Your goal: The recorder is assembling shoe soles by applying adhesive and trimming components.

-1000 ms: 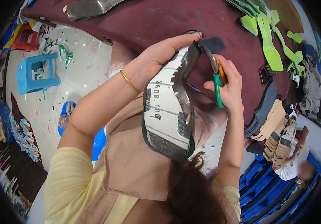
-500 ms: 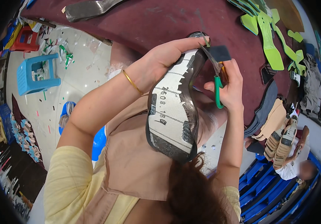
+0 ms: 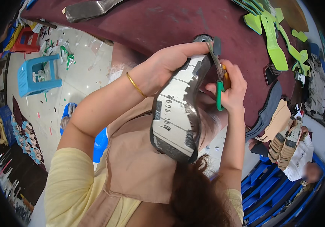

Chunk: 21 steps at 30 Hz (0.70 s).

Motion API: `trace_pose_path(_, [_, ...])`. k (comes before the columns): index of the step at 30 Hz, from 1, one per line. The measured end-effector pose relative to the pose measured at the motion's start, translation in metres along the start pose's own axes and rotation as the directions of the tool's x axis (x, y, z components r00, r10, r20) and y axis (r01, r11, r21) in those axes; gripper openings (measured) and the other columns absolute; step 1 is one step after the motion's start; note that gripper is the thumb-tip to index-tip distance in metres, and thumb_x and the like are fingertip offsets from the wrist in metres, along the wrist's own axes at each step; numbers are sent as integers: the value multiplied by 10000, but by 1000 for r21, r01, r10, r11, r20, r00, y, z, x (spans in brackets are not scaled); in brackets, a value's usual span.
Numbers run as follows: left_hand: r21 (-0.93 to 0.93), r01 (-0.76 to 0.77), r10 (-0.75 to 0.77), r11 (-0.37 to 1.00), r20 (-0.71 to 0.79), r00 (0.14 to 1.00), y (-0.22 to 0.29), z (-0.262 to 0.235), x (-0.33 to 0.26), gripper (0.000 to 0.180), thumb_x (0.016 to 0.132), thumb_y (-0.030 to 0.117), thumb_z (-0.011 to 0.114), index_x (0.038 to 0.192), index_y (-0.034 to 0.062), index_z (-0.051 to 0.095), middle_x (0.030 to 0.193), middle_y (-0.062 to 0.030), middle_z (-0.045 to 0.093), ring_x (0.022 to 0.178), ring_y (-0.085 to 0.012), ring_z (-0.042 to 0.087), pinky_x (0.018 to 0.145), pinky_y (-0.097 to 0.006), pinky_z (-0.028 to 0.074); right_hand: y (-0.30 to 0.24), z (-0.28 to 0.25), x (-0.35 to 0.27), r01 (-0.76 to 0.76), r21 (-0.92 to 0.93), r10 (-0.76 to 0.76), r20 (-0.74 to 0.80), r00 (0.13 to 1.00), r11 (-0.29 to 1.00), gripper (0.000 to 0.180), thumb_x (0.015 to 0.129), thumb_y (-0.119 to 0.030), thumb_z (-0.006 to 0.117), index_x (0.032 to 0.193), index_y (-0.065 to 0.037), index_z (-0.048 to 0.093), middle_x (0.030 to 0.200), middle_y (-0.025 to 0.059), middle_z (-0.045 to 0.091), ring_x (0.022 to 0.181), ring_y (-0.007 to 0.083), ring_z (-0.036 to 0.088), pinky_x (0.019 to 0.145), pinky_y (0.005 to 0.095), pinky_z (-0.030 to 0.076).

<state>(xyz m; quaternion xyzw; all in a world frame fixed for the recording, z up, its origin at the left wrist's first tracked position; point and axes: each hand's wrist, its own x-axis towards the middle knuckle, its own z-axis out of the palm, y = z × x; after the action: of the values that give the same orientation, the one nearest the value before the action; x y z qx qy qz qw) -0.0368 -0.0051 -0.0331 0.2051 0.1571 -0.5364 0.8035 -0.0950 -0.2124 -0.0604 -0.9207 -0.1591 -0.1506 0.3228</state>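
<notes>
Between my left hand [image 3: 168,62] and right hand [image 3: 233,89] is the shoe [image 3: 175,108], the left curled round its far end, the right half-curled on scissors [image 3: 220,85]. I seem mid-trim; the next snip needs the shoe steady.

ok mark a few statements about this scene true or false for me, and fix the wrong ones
1. The right hand holds the scissors. True.
2. The left hand is empty. False: the left hand holds the sole.
3. The bracelet is on the left wrist. True.
4. Both scissor handles are green. False: one is green, the other orange-yellow.
5. Bright green pieces lie on the table, toward the picture's upper right. True.
6. Both stools are blue. False: one is blue, the other red.
</notes>
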Motion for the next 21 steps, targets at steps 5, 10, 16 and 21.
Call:
trace_pose_path(5, [-15,-3,3,1000,24,1000,-2,-1,-1,251,894,243,608,1017,25,628,919,-71,676,746,-117,652,617,-257,563,2,9,-5,30,-23,-31,-55,998,999,648,576,-486,811,1020,-55,616,682,36,516,529,175,513,493,307,430])
trace_pose_path(10, [18,-2,3,1000,-53,999,-4,-5,0,277,889,270,616,1014,23,629,861,-46,677,681,-102,644,593,-253,559,5,15,-10,29,38,-29,4,1000,999,623,595,-458,820,1019,-46,623,690,57,536,527,183,517,492,308,436])
trace_pose_path(16, [268,-216,259,939,-139,956,-3,-13,6,358,864,350,648,1051,45,630,806,12,637,616,-54,584,507,-224,486,20,1,2,-217,-153,166,-289,943,964,586,670,-374,811,1116,-60,597,1023,156,616,851,304,620,737,371,498])
trace_pose_path(21, [522,-532,648,667,-53,760,-8,0,-1,375,860,345,650,1100,60,612,816,37,578,670,-31,535,568,-204,451,7,-16,22,-190,-233,142,-207,968,954,302,795,-188,709,1038,-54,591,940,110,581,798,254,592,741,342,475])
